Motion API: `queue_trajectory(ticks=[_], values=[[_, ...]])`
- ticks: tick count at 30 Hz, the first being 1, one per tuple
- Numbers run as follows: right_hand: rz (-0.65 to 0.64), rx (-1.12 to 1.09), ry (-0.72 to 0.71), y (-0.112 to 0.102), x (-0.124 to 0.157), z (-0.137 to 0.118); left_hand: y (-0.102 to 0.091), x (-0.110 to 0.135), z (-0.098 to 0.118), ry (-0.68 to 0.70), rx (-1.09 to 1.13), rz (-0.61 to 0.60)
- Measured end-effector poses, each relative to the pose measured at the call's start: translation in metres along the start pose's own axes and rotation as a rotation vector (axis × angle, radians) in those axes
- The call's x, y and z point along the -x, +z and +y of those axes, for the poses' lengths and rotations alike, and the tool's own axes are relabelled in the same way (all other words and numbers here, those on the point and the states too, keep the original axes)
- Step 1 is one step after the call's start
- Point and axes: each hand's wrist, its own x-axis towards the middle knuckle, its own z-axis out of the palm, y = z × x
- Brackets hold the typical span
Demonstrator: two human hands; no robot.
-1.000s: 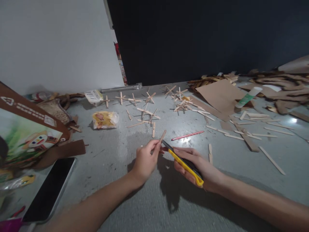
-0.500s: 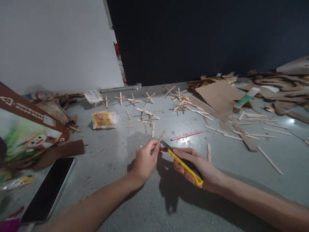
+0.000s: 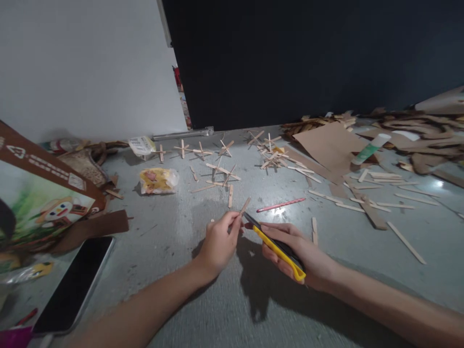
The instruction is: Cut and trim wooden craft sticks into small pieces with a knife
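Between thumb and fingers, my left hand (image 3: 219,241) pinches a short wooden craft stick (image 3: 245,206), its free end pointing up and away. My right hand (image 3: 290,246) is wrapped around a yellow and black utility knife (image 3: 279,249). The knife's dark tip meets the stick close to my left fingertips; whether it cuts into the wood is too small to tell. Just beyond lies a red pencil (image 3: 281,205). Another stick piece (image 3: 230,196) rests past my left hand, and a further piece (image 3: 314,231) lies to the right of my right hand.
Crossed-stick shapes (image 3: 224,148) stand in a row at the back. Loose sticks (image 3: 384,179), brown cardboard (image 3: 326,150) and a glue stick (image 3: 373,149) lie to the right. At left are a phone (image 3: 74,285), a yellow packet (image 3: 158,181) and a printed bag (image 3: 43,193).
Both hands keep nearly the same pose, with the knife tip still at the stick. The whole view has shifted very slightly.
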Motion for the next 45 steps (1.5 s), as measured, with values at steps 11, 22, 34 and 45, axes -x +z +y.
queue_trajectory(ticks=[11,22,34,45], values=[[0.016,0.016,-0.005,-0.0003,-0.0032,-0.0001,-0.0009,-0.0021,-0.0001,0.037,-0.007,-0.013],[-0.006,-0.011,-0.004,-0.0009,-0.0034,-0.0014,-0.0015,-0.0021,0.0013,0.032,-0.005,-0.033],[0.006,0.006,-0.01,0.0026,-0.0035,-0.0022,-0.0015,-0.0041,0.0,0.064,0.048,-0.047],[0.0,-0.015,-0.013,0.002,-0.0031,0.0021,0.0014,-0.0029,-0.0007,0.013,0.03,-0.03]])
